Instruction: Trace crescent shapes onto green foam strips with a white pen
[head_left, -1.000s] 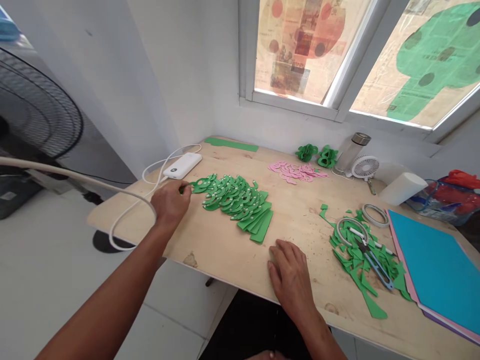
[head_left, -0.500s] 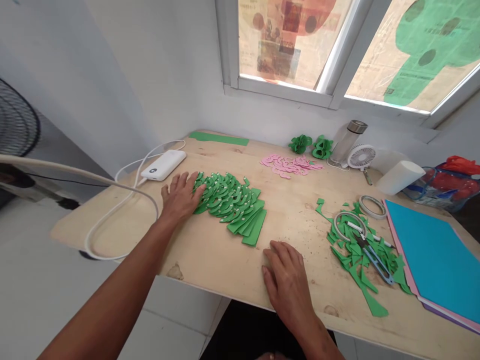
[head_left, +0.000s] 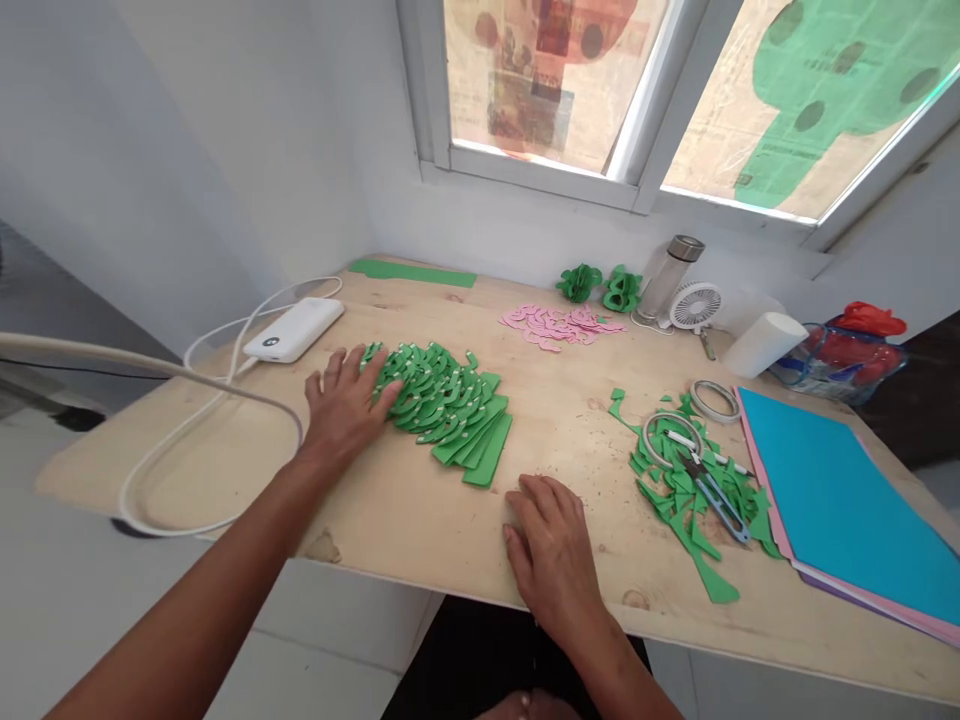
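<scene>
The L hand (head_left: 341, 405) was laid flat with fingers spread and nothing gripped. Its fingertips were pressed on the 9 o'clock edge of the green pile (head_left: 450, 405). The pile, curved cutouts w/ small white tabs overlapped on a few strips, was set near the centre of the table (head_left: 405, 520) and fanned toward 4 o'clock.

The R hand (head_left: 551, 555) was rested palm down on bare wood at the pile's 5 o'clock, by the front edge. Its fingers were loosely together, nothing was held, and it was kept apart from the pile.

A power bank (head_left: 294, 328) was seen at the L hand's 11 o'clock, its cable (head_left: 187, 440) looped off toward 8 o'clock. Pink cutouts (head_left: 555, 325) were spread at the pile's 1 o'clock. Beyond them, by the wall, two green flowers (head_left: 600, 285), a bottle (head_left: 664, 275) and a mini fan (head_left: 694, 305) were lined up.

Green scraps (head_left: 694, 520) were heaped at the R hand's 2 o'clock, w/ snips (head_left: 712, 490) laid on top. A blue sheet (head_left: 832, 500) was placed just beside them at 3 o'clock.
</scene>
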